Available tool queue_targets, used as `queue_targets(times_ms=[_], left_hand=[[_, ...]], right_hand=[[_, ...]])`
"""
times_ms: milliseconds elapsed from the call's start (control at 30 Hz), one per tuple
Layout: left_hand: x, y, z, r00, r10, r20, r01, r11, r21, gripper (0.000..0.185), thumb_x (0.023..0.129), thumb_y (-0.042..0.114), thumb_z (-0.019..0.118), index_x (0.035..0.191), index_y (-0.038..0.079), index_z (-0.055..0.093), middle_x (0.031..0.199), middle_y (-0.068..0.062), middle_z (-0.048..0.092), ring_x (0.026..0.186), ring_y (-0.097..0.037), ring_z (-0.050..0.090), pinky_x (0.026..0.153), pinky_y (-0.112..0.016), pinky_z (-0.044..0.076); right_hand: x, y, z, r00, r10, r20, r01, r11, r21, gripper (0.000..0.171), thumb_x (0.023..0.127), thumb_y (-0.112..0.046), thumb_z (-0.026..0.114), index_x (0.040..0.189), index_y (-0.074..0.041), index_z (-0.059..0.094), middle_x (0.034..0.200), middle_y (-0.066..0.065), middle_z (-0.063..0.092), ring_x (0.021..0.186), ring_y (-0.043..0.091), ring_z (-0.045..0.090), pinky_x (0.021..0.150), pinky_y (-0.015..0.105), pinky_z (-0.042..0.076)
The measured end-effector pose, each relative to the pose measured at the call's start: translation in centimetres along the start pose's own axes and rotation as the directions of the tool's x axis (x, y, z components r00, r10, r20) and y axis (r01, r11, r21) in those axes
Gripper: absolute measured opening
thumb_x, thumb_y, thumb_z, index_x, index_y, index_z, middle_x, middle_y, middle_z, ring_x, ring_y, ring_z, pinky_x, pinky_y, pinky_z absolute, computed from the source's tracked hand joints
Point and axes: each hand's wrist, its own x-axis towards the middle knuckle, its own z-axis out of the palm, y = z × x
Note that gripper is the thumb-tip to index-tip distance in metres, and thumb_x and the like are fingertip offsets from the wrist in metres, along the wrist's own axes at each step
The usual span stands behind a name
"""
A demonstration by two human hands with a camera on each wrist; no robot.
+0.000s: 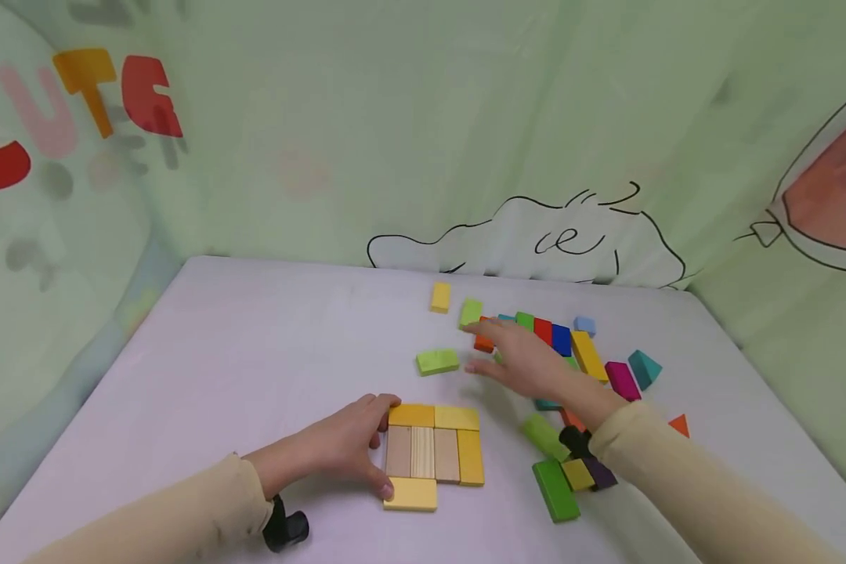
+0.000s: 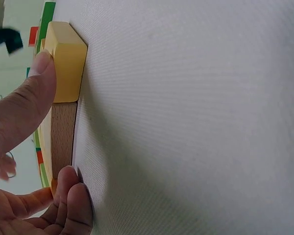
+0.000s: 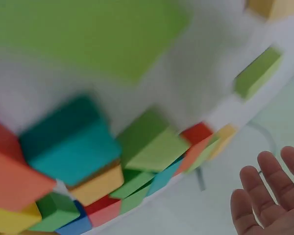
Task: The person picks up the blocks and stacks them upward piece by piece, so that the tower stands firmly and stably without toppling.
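A flat group of building blocks lies on the table, with plain wooden blocks (image 1: 423, 454) bordered by yellow blocks (image 1: 470, 458). Spanning its left side, my left hand (image 1: 348, 440) holds the group between thumb and fingers. The thumb presses the lower yellow block (image 1: 414, 496), also visible as a yellow block (image 2: 71, 71) in the left wrist view. The fingers bend round the upper corner, beside a yellow block (image 1: 412, 416). My right hand (image 1: 525, 362) hovers over the colored blocks with fingers extended, holding nothing. Nearest it are a light green block (image 1: 437, 362) and a red-orange block (image 1: 484, 343).
Loose blocks spread on the right include a blue block (image 1: 561, 340), a magenta block (image 1: 623, 381), a teal triangular block (image 1: 645, 369) and a green block (image 1: 556, 491). A yellow block (image 1: 440, 298) lies farther back. A printed curtain (image 1: 289, 157) hangs behind the white table (image 1: 254, 329).
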Motion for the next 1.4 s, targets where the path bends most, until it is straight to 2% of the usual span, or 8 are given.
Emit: queue_targets(times_ms=[167,267,467,667,800,967,1200,1400], left_hand=[[-0.2,-0.1,0.0,1.0,-0.003,0.004,0.003,1.0,-0.015,0.11,0.063,0.028,0.1,0.15,-0.001,0.039,0.103,-0.001,0.053,0.087,-0.013,0.05,0.074,-0.025,0.046],[-0.3,-0.2,0.0,1.0,0.008,0.004,-0.008,1.0,-0.024,0.11,0.062,0.027,0.1,0.149,-0.001,0.04,0.102,0.0,0.053,0.085,-0.012,0.05,0.072,-0.024,0.046],[-0.3,0.0,0.2,1.0,0.023,0.004,-0.023,0.999,-0.044,0.108,0.062,0.028,0.1,0.148,0.0,0.041,0.101,0.002,0.052,0.084,-0.009,0.049,0.072,-0.022,0.045],[-0.4,0.0,0.4,1.0,0.018,0.001,-0.018,0.999,-0.03,0.108,0.062,0.029,0.1,0.148,0.001,0.041,0.101,0.003,0.052,0.084,-0.006,0.049,0.072,-0.022,0.045],[-0.3,0.0,0.2,1.0,0.017,0.001,-0.017,1.0,-0.025,0.109,0.061,0.029,0.1,0.148,0.002,0.041,0.101,0.003,0.051,0.084,-0.006,0.049,0.072,-0.022,0.045],[-0.2,0.1,0.0,1.0,-0.008,0.0,0.008,1.0,-0.01,0.108,0.061,0.03,0.1,0.148,0.003,0.041,0.102,0.004,0.052,0.085,-0.007,0.049,0.073,-0.022,0.046],[-0.1,0.3,0.0,1.0,-0.023,0.004,0.023,1.0,-0.015,0.109,0.062,0.03,0.1,0.149,0.003,0.041,0.103,0.003,0.053,0.085,-0.009,0.05,0.073,-0.023,0.046],[-0.1,0.1,0.0,1.0,-0.021,0.005,0.021,1.0,-0.011,0.109,0.062,0.031,0.1,0.149,0.004,0.041,0.102,0.003,0.052,0.085,-0.008,0.049,0.073,-0.022,0.046]], right_hand=[[5.7,2.8,-0.2,0.998,0.046,0.045,-0.045,0.999,-0.011,0.067,0.097,-0.032,0.072,0.151,-0.003,0.046,0.152,0.024,0.05,0.141,0.044,0.045,0.117,0.059,0.039],[8.6,3.4,0.0,0.993,0.081,0.083,-0.08,0.997,-0.006,0.07,0.096,-0.032,0.073,0.155,-0.008,0.042,0.157,0.022,0.044,0.144,0.043,0.041,0.119,0.059,0.036],[12.0,3.6,0.4,0.985,0.063,0.161,-0.052,0.996,-0.07,0.064,0.1,-0.024,0.067,0.157,-0.017,0.041,0.161,0.017,0.04,0.143,0.038,0.043,0.12,0.059,0.035],[12.9,3.1,0.9,0.974,0.076,0.213,-0.046,0.989,-0.143,0.058,0.099,-0.021,0.066,0.154,-0.016,0.047,0.157,0.016,0.046,0.143,0.04,0.043,0.118,0.066,0.031],[12.9,2.9,1.0,0.976,0.081,0.202,-0.045,0.984,-0.173,0.053,0.096,-0.026,0.073,0.144,-0.013,0.058,0.132,0.014,0.064,0.124,0.036,0.053,0.111,0.059,0.041],[12.6,2.7,0.9,0.978,0.073,0.196,-0.051,0.992,-0.113,0.046,0.092,-0.027,0.078,0.133,-0.009,0.067,0.109,0.006,0.069,0.113,0.029,0.052,0.105,0.054,0.042],[12.4,2.6,1.0,0.984,0.079,0.16,-0.05,0.983,-0.179,0.04,0.091,-0.036,0.078,0.119,-0.008,0.073,0.113,0.007,0.071,0.112,0.03,0.054,0.104,0.054,0.043],[11.9,2.1,0.5,0.993,0.056,0.102,-0.038,0.985,-0.166,0.038,0.093,-0.032,0.076,0.122,-0.007,0.073,0.12,0.008,0.072,0.115,0.031,0.056,0.104,0.053,0.044]])
